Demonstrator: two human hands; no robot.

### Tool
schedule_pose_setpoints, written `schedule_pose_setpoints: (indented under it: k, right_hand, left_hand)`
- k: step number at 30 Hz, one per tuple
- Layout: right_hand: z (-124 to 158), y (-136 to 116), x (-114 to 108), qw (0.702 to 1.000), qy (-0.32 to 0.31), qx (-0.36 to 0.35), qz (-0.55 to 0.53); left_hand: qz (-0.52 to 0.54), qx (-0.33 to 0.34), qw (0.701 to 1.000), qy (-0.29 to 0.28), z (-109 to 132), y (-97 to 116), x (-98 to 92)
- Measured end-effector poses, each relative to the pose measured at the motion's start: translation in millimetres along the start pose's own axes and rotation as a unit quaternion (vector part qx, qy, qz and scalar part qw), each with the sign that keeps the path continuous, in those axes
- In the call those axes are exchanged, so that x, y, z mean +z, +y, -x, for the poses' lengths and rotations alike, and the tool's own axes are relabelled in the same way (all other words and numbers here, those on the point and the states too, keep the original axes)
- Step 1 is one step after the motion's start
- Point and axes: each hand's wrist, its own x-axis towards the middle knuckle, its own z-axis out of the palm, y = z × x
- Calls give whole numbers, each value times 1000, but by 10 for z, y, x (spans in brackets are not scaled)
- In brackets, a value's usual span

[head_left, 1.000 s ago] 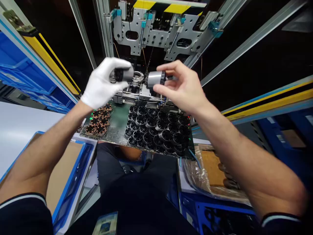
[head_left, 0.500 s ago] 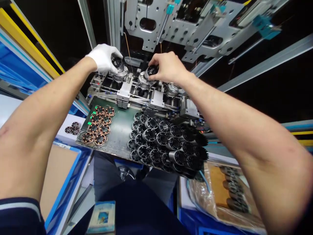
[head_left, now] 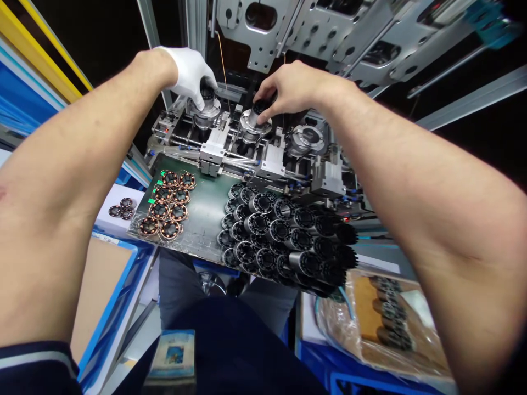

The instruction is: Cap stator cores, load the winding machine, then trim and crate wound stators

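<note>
My left hand (head_left: 190, 72), in a white glove, curls its fingers around a black-and-silver motor stator core (head_left: 208, 92) at the left round metal holder (head_left: 206, 117). Bare, my right hand (head_left: 297, 86) grips a second stator core (head_left: 259, 106) between thumb and fingers, set low at the middle round holder (head_left: 256, 130). Part of each core is hidden by the fingers. A third round holder (head_left: 308, 140) to the right has no core in it. Stacked stator cores (head_left: 259, 224) cover the right side of the green work plate (head_left: 203, 211). Copper-wound stators (head_left: 169, 229) lie in two rows on its left.
Metal plates with rods (head_left: 317, 38) hang above the holders. Clamp blocks and tubes (head_left: 212, 153) run in front. Three small wound stators (head_left: 125, 208) sit on a white surface at left. At lower right, a plastic-lined box (head_left: 366, 323) contains more cores.
The view has shifted slightly. My right hand's core has gone from tilted to more upright and lower in the middle holder. My left hand stays around its core at the left holder.
</note>
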Motion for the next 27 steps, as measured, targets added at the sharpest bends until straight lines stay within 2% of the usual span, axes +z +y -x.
schedule_pose_setpoints:
  k: [3,5,7,10,12,13,15,17,19,20,22,24,26,27]
  right_hand:
    - [37,-64,-23,999,-3,35,4]
    - [137,-136,94,999,22,43,0]
    - [291,-233,349,997,55,45,-6]
    - [510,-385,854,993,102,54,-28]
    - [558,-459,1099,990,115,62,-51]
    - [553,-487,1155,989,116,63,-63]
    - [550,-542,1111,987,114,69,-88]
    - [702,-635,895,982,128,71,-116]
    - [1147,-810,614,977,161,39,-136]
    - [1486,-933,492,974,181,5,-137]
    - [2324,-1215,354,966,226,-46,-120]
    - [3203,-1465,404,961,259,-28,-90]
    - [3928,-1603,628,955,291,17,-49]
    - [4194,-1626,785,956,289,38,-31]
  left_hand:
    - [-75,-5,993,-93,-40,94,-28]
    - [-96,5,990,-103,83,136,44]
    - [-91,28,991,-89,312,138,228]
    - [-68,54,995,-51,647,79,618]
    - [-26,52,998,-16,735,27,804]
    - [1,44,999,-6,731,6,841]
    - [51,27,998,-3,679,-8,798]
    - [65,10,998,-16,683,53,652]
    - [71,31,997,21,889,227,518]
    - [69,65,994,60,1095,359,493]
    - [62,172,973,145,1689,703,568]
    - [43,275,946,165,2383,1121,804]
    - [26,350,928,126,2962,1553,1134]
    - [15,369,924,100,3159,1751,1303]
